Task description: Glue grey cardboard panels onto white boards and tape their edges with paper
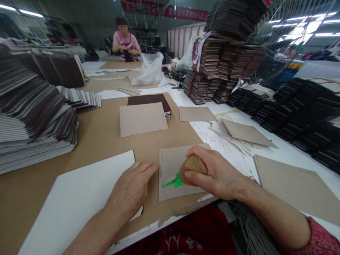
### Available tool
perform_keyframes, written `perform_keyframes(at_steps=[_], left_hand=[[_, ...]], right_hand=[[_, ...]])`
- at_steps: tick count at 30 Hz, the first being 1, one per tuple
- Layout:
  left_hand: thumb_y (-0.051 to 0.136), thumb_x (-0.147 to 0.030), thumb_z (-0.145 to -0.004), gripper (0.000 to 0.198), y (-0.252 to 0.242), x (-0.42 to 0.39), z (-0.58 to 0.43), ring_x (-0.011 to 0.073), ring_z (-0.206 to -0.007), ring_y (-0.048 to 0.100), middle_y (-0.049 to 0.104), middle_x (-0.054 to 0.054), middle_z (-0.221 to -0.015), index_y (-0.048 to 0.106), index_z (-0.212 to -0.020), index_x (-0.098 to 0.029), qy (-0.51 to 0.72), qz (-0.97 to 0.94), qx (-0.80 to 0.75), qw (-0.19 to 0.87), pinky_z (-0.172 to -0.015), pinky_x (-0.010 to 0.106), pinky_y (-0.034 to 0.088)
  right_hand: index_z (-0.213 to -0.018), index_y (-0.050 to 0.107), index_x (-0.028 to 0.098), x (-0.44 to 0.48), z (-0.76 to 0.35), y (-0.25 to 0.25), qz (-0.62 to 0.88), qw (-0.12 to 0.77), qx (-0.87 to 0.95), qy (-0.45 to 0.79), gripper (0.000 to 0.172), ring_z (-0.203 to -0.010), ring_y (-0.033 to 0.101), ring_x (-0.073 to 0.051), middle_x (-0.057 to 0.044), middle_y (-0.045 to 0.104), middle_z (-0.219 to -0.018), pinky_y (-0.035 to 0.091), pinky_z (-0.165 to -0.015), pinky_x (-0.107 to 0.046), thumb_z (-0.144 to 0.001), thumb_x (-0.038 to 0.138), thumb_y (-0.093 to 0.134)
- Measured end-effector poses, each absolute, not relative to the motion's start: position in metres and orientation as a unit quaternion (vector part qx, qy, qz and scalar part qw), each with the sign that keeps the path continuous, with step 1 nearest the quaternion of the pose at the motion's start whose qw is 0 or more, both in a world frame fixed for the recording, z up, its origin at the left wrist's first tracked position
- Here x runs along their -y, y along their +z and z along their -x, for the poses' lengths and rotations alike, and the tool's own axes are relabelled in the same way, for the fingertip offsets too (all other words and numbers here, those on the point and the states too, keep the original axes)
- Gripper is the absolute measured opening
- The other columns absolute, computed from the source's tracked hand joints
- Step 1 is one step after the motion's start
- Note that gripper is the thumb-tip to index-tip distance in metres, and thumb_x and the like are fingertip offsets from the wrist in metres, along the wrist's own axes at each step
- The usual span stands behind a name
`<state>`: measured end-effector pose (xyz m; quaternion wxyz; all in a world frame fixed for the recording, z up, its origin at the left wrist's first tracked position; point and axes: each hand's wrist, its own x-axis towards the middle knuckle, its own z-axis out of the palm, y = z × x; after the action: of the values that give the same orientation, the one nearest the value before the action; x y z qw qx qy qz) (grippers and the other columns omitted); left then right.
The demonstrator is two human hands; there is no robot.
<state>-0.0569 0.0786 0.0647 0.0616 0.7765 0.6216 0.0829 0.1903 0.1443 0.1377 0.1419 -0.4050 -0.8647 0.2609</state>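
My right hand [216, 173] is wrapped round an amber glue bottle [191, 169], which is tipped on its side. Its green nozzle [175, 181] points left, low over a beige board [170, 164] in front of me; whether the tip touches is hard to tell. My left hand [132, 186] lies with its fingers stretched out and holds nothing. Its fingertips rest by the left edge of that beige board, and its palm is over the edge of a large white board [77, 198]. The right hand and bottle hide part of the beige board.
Another beige board [143, 120] leans on dark brown covers [151, 101]. Tall stacks of panels stand left [34, 117] and right [209, 60], with black stacks [300, 109] beyond. More beige boards [297, 184] lie at right. Across the table, a person [126, 42] handles a dark item.
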Motion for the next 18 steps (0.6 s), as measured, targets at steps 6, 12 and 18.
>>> perform_keyframes(at_steps=[6, 12, 18], left_hand=[[0.037, 0.002, -0.079, 0.053, 0.0679, -0.0848, 0.0549, 0.0206, -0.098, 0.056, 0.068, 0.004, -0.108, 0.063, -0.118, -0.023, 0.079, -0.789, -0.605, 0.071, -0.090, 0.036, 0.046], [0.033, 0.003, -0.079, 0.054, 0.0688, -0.0878, 0.0552, 0.0205, -0.094, 0.054, 0.066, 0.004, -0.102, 0.066, -0.113, -0.024, 0.081, -0.789, -0.604, 0.077, -0.086, 0.036, 0.045], [0.035, 0.003, -0.079, 0.054, 0.0681, -0.0884, 0.0563, 0.0203, -0.095, 0.053, 0.066, 0.003, -0.103, 0.065, -0.114, -0.024, 0.082, -0.791, -0.599, 0.092, -0.087, 0.035, 0.045]], right_hand=[[-0.099, 0.056, 0.022, -0.1436, -0.1905, 0.1350, 0.409, 0.151, 0.861, 0.261, 0.024, -0.074, 0.053, -0.018, 0.000, 0.060, -0.083, 0.036, -0.066, -0.030, -0.082, 0.038, 0.063], [-0.098, 0.055, 0.022, -0.1409, -0.1904, 0.1369, 0.407, 0.141, 0.862, 0.267, 0.024, -0.073, 0.054, -0.017, 0.000, 0.061, -0.082, 0.036, -0.064, -0.029, -0.081, 0.037, 0.063], [-0.099, 0.055, 0.022, -0.1358, -0.1909, 0.1411, 0.392, 0.116, 0.869, 0.280, 0.024, -0.072, 0.053, -0.017, -0.001, 0.062, -0.084, 0.035, -0.060, -0.028, -0.082, 0.038, 0.062]])
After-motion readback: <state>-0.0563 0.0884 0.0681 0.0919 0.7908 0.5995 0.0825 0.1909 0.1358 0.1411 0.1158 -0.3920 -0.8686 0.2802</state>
